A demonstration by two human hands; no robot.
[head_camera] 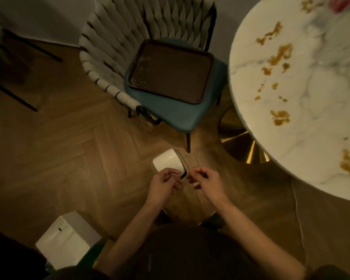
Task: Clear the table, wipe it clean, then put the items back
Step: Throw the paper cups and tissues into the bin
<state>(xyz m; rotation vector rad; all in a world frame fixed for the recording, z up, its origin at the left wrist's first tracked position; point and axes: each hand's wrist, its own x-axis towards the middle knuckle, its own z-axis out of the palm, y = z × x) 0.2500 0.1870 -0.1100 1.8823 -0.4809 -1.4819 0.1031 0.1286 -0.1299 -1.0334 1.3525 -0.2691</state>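
Both hands hold a white cup (167, 160) over the floor. The left hand (163, 183) pinches its near edge and the right hand (207, 182) curls at its clear rim. The cup lies tipped, its axis running ten to four. The tray (171, 72) waits at twelve o'clock, and the stained table (303, 81) is at two.

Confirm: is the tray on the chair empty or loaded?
Empty. The tray lies flat on the chair's blue seat, and its whole dark surface shows with nothing on it.

White cup (167, 161) in left hand (162, 188)
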